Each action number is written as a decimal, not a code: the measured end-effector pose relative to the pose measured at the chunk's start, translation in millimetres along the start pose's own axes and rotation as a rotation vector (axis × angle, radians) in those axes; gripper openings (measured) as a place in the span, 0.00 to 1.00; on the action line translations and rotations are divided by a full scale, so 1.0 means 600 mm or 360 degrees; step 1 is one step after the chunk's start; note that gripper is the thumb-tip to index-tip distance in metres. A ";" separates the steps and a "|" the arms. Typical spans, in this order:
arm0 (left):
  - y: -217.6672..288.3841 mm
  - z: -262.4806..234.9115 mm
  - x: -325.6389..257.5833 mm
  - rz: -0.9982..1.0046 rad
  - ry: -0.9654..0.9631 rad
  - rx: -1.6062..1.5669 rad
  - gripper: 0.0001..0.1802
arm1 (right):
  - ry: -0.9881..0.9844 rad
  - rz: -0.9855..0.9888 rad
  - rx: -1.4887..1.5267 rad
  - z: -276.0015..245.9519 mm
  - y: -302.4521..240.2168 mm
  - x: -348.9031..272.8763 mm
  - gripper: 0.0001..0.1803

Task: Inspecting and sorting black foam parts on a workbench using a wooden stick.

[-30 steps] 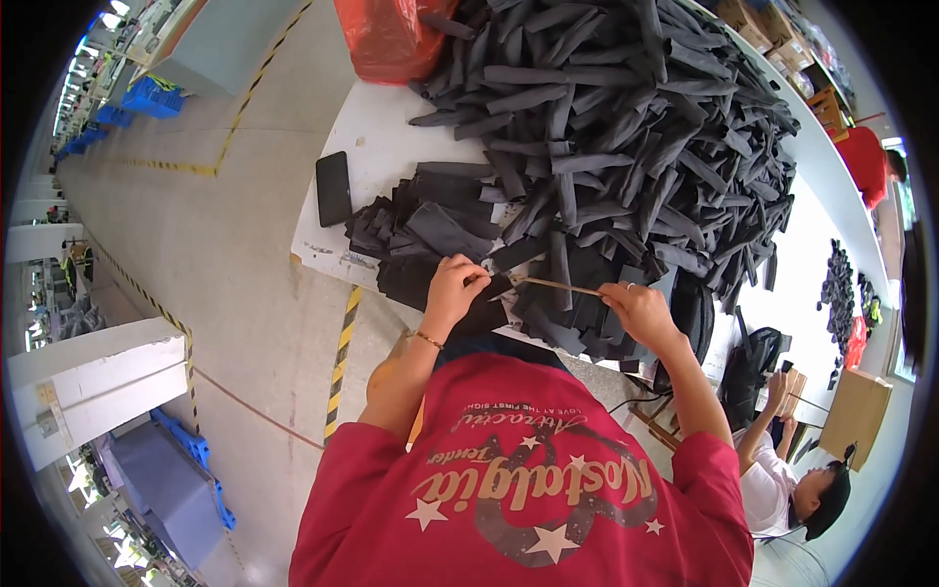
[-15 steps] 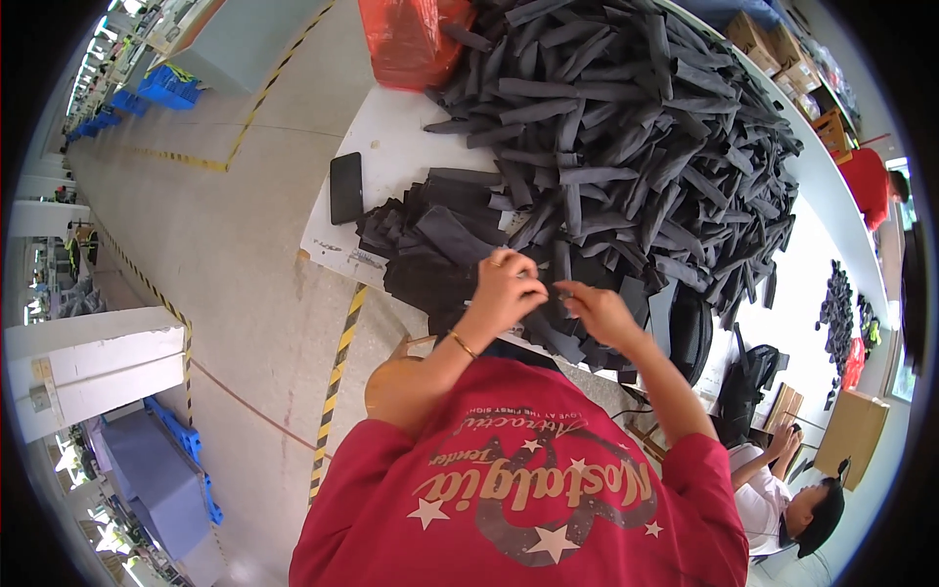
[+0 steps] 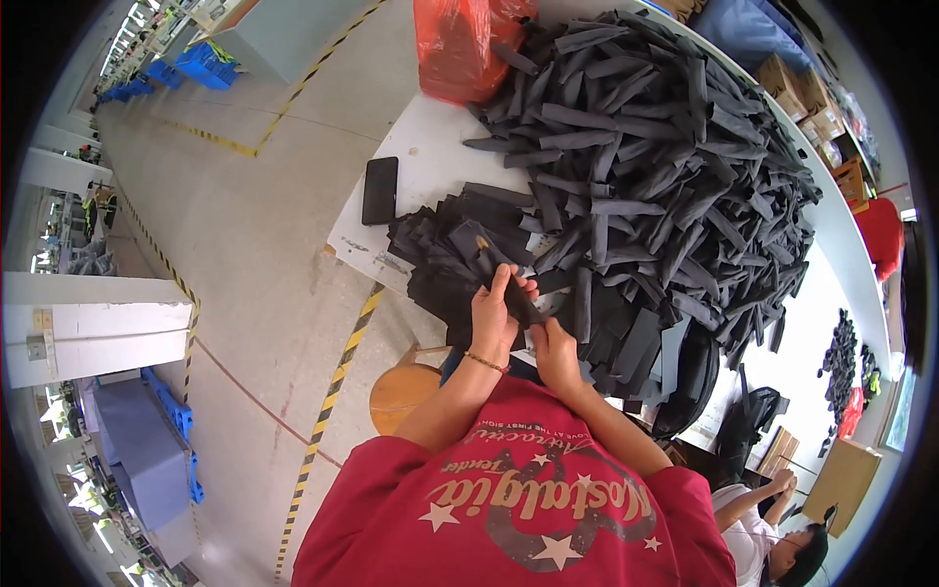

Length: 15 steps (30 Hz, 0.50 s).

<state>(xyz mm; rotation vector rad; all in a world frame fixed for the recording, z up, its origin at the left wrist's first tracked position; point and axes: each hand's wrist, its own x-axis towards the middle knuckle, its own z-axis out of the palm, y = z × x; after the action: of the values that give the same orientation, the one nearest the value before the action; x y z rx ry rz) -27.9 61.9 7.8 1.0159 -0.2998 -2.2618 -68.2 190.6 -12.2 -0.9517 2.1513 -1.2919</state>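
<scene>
My left hand [image 3: 493,315] is closed around a narrow dark grey fabric piece [image 3: 518,295], thumb pressed along it. A small tan tip [image 3: 482,242] shows at the piece's far end; what it belongs to I cannot make out. My right hand [image 3: 557,354] pinches the near end of the same piece. Just beyond my left hand lies a stack of flat black fabric pieces [image 3: 430,256]. A large heap of dark grey rolled fabric strips [image 3: 646,147] covers the far and right part of the white table [image 3: 421,147].
A black phone [image 3: 380,191] lies near the table's left edge, with a red plastic bag [image 3: 455,54] farther back. Black bags [image 3: 748,421] are at the right. A round wooden stool [image 3: 401,396] stands at my left. Another person [image 3: 758,528] sits at the lower right.
My hands were apart, the right one raised with finger and thumb together. Now both have come together on the dark fabric piece. The view has shifted slightly.
</scene>
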 end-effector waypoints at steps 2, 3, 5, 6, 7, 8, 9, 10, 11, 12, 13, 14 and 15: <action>0.014 -0.018 0.030 0.0101 0.0062 0.0046 0.12 | -0.0187 0.0042 -0.0117 -0.006 0.011 -0.020 0.07; 0.024 -0.025 0.042 0.0210 0.0140 0.0085 0.13 | -0.0197 0.0031 -0.0119 -0.013 0.012 -0.027 0.07; 0.043 -0.006 0.045 0.0199 0.0341 0.0201 0.13 | -0.0386 -0.0014 -0.0152 -0.037 0.011 -0.047 0.07; 0.057 -0.016 0.054 0.0330 0.0298 0.0169 0.14 | -0.0470 0.0043 -0.0131 -0.058 0.000 -0.055 0.07; 0.071 -0.024 0.065 0.0451 0.0251 0.0140 0.15 | -0.0467 0.0045 -0.0134 -0.078 -0.003 -0.071 0.07; 0.093 -0.032 0.081 0.0485 0.0226 0.0023 0.16 | -0.0539 0.0034 -0.0168 -0.097 -0.004 -0.090 0.08; 0.111 -0.038 0.093 0.0534 0.0210 -0.0096 0.16 | -0.0624 0.0014 -0.0194 -0.115 -0.005 -0.103 0.10; 0.121 -0.023 0.095 0.0545 0.0261 -0.0034 0.17 | -0.0629 0.0016 -0.0196 -0.137 -0.012 -0.109 0.10; 0.116 -0.022 0.093 0.0545 0.0267 -0.0036 0.17 | -0.0562 -0.0008 -0.0264 -0.160 -0.023 -0.113 0.10; 0.104 -0.015 0.091 0.0475 0.0236 -0.0061 0.17 | -0.0483 -0.0032 -0.0334 -0.176 -0.037 -0.115 0.10; 0.091 -0.004 0.084 0.0391 0.0203 -0.0076 0.17 | -0.0333 0.0051 -0.0427 -0.183 -0.045 -0.107 0.09; 0.083 0.004 0.076 0.0314 0.0304 -0.0088 0.17 | -0.0212 0.0050 -0.0358 -0.172 -0.057 -0.089 0.08; 0.069 0.006 0.076 0.0301 0.0301 -0.0087 0.17 | -0.0095 0.0044 -0.0296 -0.154 -0.076 -0.070 0.08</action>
<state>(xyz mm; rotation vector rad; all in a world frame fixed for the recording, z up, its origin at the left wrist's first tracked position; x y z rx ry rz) -34.7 0.9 1.4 1.1147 -0.2406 -1.9791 -88.3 261.0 72.1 -1.0155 2.2596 -1.0504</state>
